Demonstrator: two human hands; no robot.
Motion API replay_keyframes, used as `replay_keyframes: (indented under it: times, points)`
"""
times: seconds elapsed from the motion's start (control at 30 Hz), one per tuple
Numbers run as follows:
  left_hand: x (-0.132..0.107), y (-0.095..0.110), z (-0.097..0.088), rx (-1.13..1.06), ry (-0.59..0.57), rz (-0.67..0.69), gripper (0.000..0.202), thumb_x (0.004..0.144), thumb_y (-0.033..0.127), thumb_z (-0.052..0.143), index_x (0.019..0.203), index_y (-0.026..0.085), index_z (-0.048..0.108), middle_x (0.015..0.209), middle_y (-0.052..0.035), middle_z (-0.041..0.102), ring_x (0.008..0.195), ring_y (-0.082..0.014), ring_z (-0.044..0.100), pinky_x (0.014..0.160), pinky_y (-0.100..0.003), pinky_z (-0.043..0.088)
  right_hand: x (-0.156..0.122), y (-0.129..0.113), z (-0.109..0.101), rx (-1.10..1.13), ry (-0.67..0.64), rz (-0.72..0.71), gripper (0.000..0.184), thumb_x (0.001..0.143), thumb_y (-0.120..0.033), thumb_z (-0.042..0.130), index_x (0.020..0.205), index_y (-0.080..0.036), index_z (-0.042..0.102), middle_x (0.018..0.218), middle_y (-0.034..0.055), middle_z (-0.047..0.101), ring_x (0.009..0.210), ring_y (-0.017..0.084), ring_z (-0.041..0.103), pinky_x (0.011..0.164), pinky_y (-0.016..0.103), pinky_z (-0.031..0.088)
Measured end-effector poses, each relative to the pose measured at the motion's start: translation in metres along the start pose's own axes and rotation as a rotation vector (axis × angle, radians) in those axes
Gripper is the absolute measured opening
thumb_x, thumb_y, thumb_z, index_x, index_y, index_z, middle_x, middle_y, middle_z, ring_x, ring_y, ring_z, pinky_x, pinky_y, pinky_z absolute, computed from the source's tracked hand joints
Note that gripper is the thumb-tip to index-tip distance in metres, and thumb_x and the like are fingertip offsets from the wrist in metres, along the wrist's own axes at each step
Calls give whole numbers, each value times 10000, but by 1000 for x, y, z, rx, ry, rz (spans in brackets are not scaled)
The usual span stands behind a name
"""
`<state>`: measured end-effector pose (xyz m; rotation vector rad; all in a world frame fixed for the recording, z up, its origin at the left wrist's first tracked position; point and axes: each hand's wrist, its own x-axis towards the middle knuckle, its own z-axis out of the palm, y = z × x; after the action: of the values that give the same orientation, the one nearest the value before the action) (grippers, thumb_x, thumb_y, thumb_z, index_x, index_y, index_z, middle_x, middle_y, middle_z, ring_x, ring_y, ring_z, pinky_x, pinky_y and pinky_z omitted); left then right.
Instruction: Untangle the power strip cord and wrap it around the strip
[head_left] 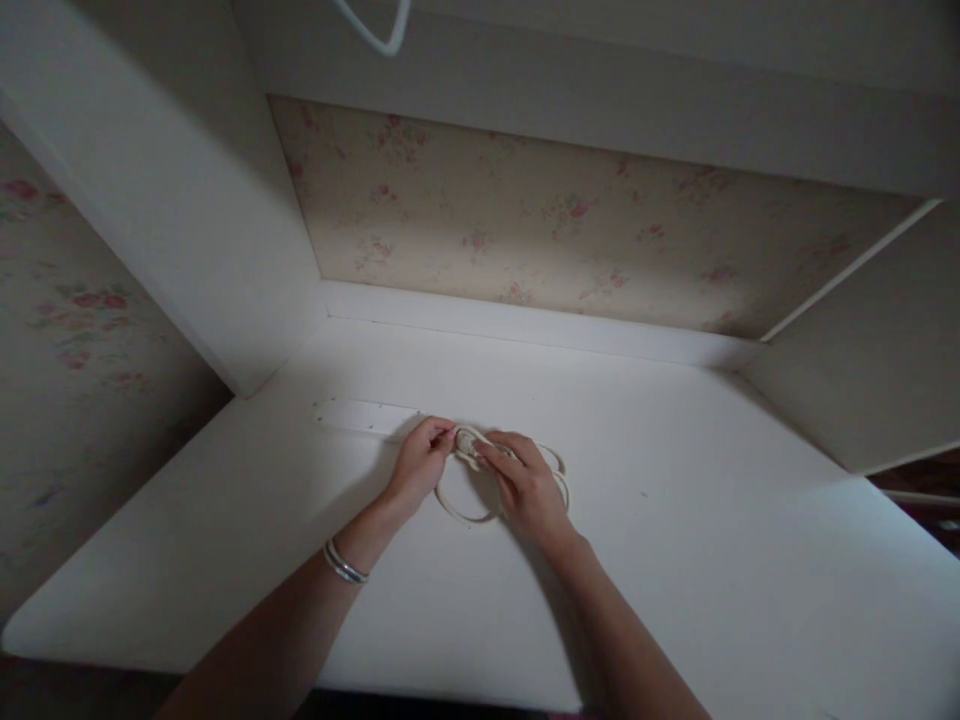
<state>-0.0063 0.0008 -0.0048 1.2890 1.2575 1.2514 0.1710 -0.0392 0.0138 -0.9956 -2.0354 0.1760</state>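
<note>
My left hand (425,462) pinches the left side of a small bunched coil of cream cord (466,443). From the right, my right hand (527,487) grips the same coil, its fingers bent over it. Loose loops of the cord curve below and to the right of the bunch, close to the white tabletop (420,620). Behind my left hand, a flat white strip (360,416) with small dark marks lies on the tabletop; my hand hides its right end. Silver bangles (345,562) circle my left wrist.
White side panels stand at the left (187,200) and right (885,340). A low white ledge (525,333) runs along the back under floral wallpaper (480,210). Overhead is a white board (600,110), with a bent white rod (391,45) hanging at the top.
</note>
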Motion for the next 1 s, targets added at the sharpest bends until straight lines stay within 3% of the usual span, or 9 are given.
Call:
replay_keyframes:
  times: [0.2,0.37,0.5,0.6,0.77,0.9,1.0]
  points:
    - [-5,16,-3,-154,-102,-89,210,770,301,637,903,139,650,867,-53,666,790,-157,586,714,-257,434,2,0,2,185,77,194,220,942,-218,498,1080,-258,664,1117,68,647,1082,199,565,955,384,452]
    - [-7,19,-2,-126,-88,-80,166,769,245,614,895,142,649,849,-40,655,793,-149,574,694,-241,420,5,0,-1,277,126,279,177,928,-263,524,990,-232,687,1078,79,609,1032,188,565,900,339,456]
    - [-6,21,-2,-79,-94,-78,210,771,257,615,945,144,650,875,-46,664,778,-150,575,651,-236,418,6,2,-1,501,164,401,179,919,-336,533,974,-226,663,1045,65,614,986,185,570,883,334,445]
    - [-6,21,-4,-3,-147,-30,288,813,292,584,1053,152,659,907,-57,680,751,-153,577,631,-246,424,7,6,4,749,291,586,197,897,-399,566,997,-235,611,904,25,635,842,160,586,796,317,466]
    - [-7,22,-14,264,-266,257,281,868,201,483,1025,195,716,1000,-68,669,894,-173,600,765,-281,471,12,9,3,1127,494,716,276,815,-380,691,1032,-269,561,823,-33,620,720,123,599,725,313,495]
    - [-10,30,-34,726,-142,510,462,778,53,449,1109,265,692,1184,-50,607,1108,-208,537,988,-372,403,14,9,-5,1228,513,798,309,765,-351,750,999,-247,578,852,-30,636,684,112,616,700,305,513]
    - [-8,32,-58,1054,-41,497,573,707,83,520,1233,291,613,1338,-53,525,1223,-271,459,1038,-445,345,14,9,-7,1246,519,828,313,753,-354,761,985,-237,588,863,-23,648,670,119,631,671,300,520]
